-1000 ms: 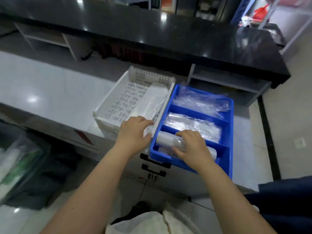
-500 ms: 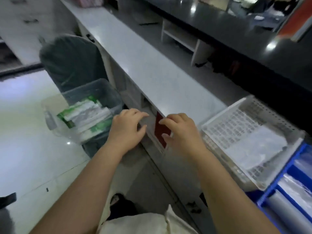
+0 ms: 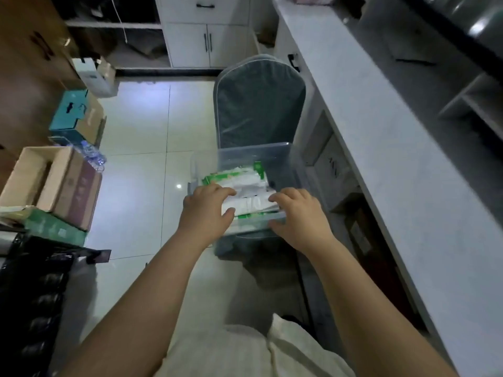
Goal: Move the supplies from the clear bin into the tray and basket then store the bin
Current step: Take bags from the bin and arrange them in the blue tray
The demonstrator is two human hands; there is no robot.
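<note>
A clear bin [image 3: 253, 156] sits on a grey chair [image 3: 258, 104], just left of the long white worktop [image 3: 408, 164]. Inside the bin lies a loose stack of white and green packets [image 3: 245, 180], filling most of its near half.

Both hands reach into the bin from the near side. The left hand [image 3: 205, 213] rests on the left end of the stack, fingers spread over the top of the packets and thumb below at the near edge, so it seems to be closing around the stack; whether it truly grips cannot be told. The right hand [image 3: 296, 216] is at the right end, fingers curled over the top of the packets and thumb down by the bin's near rim, half closed in the same way. Between the two hands the near packets show, with some dark print too blurred to read.

The tray and basket are out of view.

Left of the chair the pale tiled floor [image 3: 136, 186] is bare in the middle. Along the far left stand cardboard boxes [image 3: 54, 183], a teal box [image 3: 73, 112] behind them, and a green box [image 3: 51, 227] nearer. At the far end is a white cabinet [image 3: 206, 36] with dark handles. A pale garment [image 3: 245, 352] fills the near bottom edge, between the forearms.
</note>
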